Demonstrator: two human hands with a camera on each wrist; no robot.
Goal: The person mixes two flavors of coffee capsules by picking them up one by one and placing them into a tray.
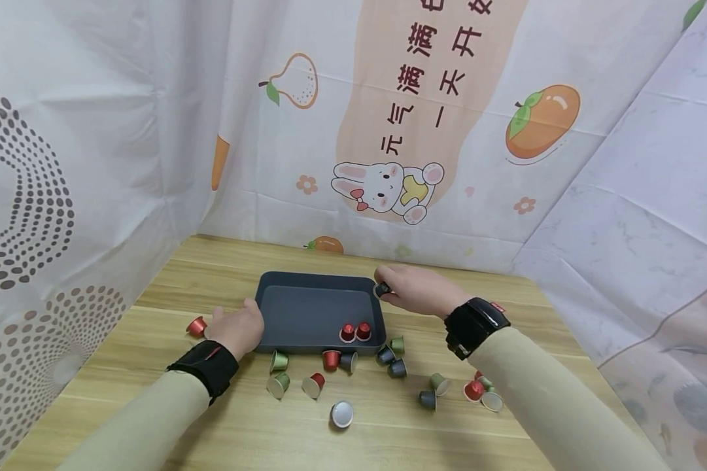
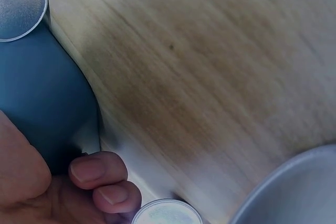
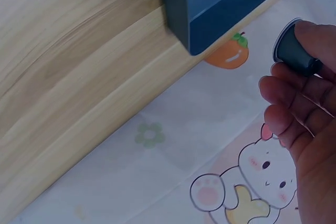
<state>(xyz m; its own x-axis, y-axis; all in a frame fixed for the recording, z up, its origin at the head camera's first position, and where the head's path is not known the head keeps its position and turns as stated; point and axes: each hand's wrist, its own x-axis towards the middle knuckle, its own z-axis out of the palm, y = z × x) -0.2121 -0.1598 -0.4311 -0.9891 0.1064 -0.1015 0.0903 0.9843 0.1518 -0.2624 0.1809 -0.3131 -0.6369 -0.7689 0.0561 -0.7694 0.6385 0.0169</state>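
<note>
In the head view my right hand (image 1: 414, 288) is over the far right corner of a dark grey baking tray (image 1: 306, 317). It pinches a dark coffee capsule (image 3: 294, 51) between thumb and fingers, as the right wrist view shows. My left hand (image 1: 238, 329) is at the tray's left side, and its curled fingers (image 2: 97, 169) and thumb hold the tray's edge. Two red capsules (image 1: 348, 332) stand inside the tray, near its front right corner. Beside the left hand lies another red capsule (image 1: 197, 326), partly hidden by the fingers.
Several green, red and dark capsules lie in front of the tray, among them a green capsule (image 1: 278, 384). A capsule with its silver lid up (image 1: 341, 415) is nearer me. A red capsule (image 1: 473, 390) lies near my right forearm. Printed curtains (image 1: 306, 144) surround the wooden table (image 1: 259, 425).
</note>
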